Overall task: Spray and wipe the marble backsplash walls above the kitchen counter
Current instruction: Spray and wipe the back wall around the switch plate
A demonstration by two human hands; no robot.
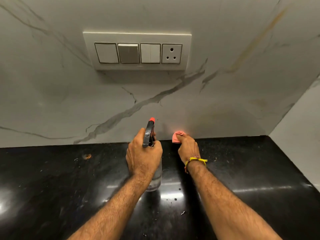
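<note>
Pale grey-white marble backsplash (pixel 60 94) across the whole back, with dark grey veins running diagonally up from lower left toward the middle, plus a faint rusty-yellow streak up at the top right. Meets a second marble wall (pixel 301 122) in the corner on the right. White switch plate (pixel 137 51) mounted upper middle: three rocker switches and one three-pin socket at its right end.

Below that, glossy black speckled worktop (pixel 52 179), dotted with a few droplets and crumbs, small orange-brown spot (pixel 87 156) near the back edge on the left.

Left hand (pixel 143 156) with its grip wrapped tight round the neck of a spray bottle (pixel 156 179): clear body, black trigger head, red nozzle tip pointed at the backsplash, just short of it. Can't tell if the base is touching the worktop or not.

Just right of that, right hand (pixel 187 147) with its grip bunched round a small pink cloth (pixel 178 136), pressed low against the backsplash right where it meets the worktop. Yellow thread band (pixel 196 161) tied on that wrist.
</note>
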